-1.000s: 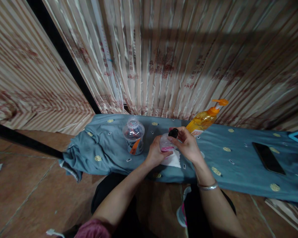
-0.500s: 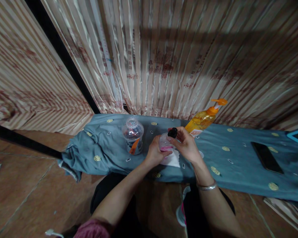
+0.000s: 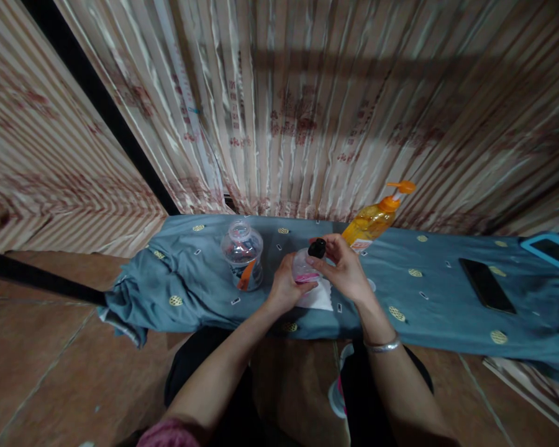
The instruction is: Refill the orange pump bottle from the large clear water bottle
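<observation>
My left hand [image 3: 285, 287] is wrapped round a small clear bottle [image 3: 302, 264] with pink at its lower part. On top of that bottle is a black pump head [image 3: 317, 248], pinched by the thumb and fingers of my right hand [image 3: 343, 268]. Whether the pump head is seated on the neck I cannot tell. Under the hands lies a white tissue [image 3: 319, 297]. A wide clear plastic bottle [image 3: 243, 254] with an orange and dark label stands uncapped to the left. Just behind my right hand is a bottle of yellow liquid [image 3: 371, 225] with an orange pump.
All this rests on a low bench with a grey-blue patterned cloth [image 3: 190, 323]. A black phone [image 3: 487, 285] and a blue-framed device [image 3: 552, 251] lie to the right. Behind hangs a striped curtain [image 3: 302, 124]; a black pole [image 3: 107, 118] slants at left.
The whole view has shifted slightly, so everything appears a little further left. Both hands keep their grip on the small bottle and the pump head.
</observation>
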